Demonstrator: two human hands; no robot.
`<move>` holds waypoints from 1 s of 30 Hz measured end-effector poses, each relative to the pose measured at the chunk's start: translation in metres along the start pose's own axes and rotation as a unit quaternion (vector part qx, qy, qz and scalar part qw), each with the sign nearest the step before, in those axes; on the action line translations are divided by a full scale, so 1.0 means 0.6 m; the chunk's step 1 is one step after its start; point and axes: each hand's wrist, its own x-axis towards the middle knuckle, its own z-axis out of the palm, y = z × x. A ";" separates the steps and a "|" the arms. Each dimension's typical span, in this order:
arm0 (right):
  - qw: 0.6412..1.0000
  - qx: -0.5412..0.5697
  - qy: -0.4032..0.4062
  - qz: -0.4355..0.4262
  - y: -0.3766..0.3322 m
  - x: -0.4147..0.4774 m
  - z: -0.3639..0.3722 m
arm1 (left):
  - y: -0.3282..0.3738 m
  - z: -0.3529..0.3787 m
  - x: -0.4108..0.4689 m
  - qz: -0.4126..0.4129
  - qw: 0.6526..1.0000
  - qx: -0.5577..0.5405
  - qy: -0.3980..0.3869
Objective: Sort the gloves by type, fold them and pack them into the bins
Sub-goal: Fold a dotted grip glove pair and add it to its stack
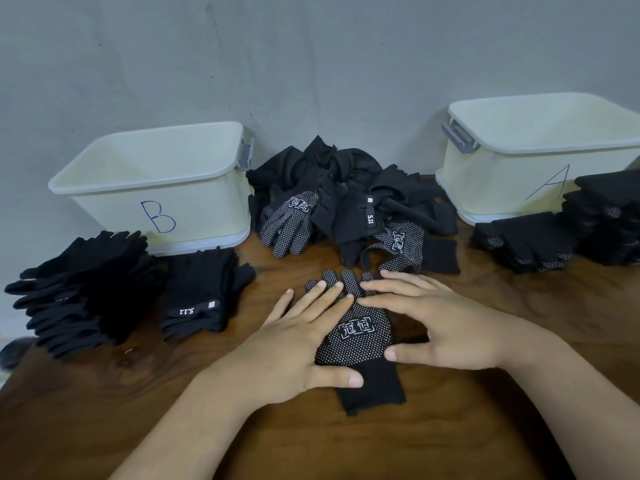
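Dotted glove [360,337]: lying flat at the front centre of the counter [450,427], dotted palm and white printed mark facing up, fingers pointing away toward the pile, plain cuff pointing back at the person.
Left hand [294,344]: lying flat on the glove's left half, fingers straight and slightly spread, thumb reaching across where the dots are meeting the cuff.
Right hand [440,323]: pressing flat on the glove's right half, fingers straight and angling across the base of the glove's fingers, thumb stretching in near the cuff; nothing being pinched.
Loose pile [346,195]: black gloves of both kinds heaping just behind the hands, between the two bins.
Tagged stack [197,292]: plain black gloves with a "5.11" strap sitting left of the hands, in front of bin B [156,178].
Second plain stack [86,289]: fanning out further left, touching the tagged one.
Folded dotted stacks [526,240]: sitting at the right, in front of bin A [519,157], with a taller one rising at the frame edge.
Bins: both standing against the grey wall.
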 end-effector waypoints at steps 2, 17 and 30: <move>1.000 0.011 -0.003 -0.003 0.003 -0.003 -0.002 | -0.004 -0.001 -0.002 0.005 1.000 -0.006 -0.005; 0.945 0.019 0.307 0.114 0.040 0.012 0.004 | -0.013 0.006 -0.005 0.020 0.996 -0.053 0.068; 0.935 -0.067 0.319 0.140 -0.008 0.032 0.003 | -0.026 -0.003 0.017 -0.094 0.855 -0.358 0.364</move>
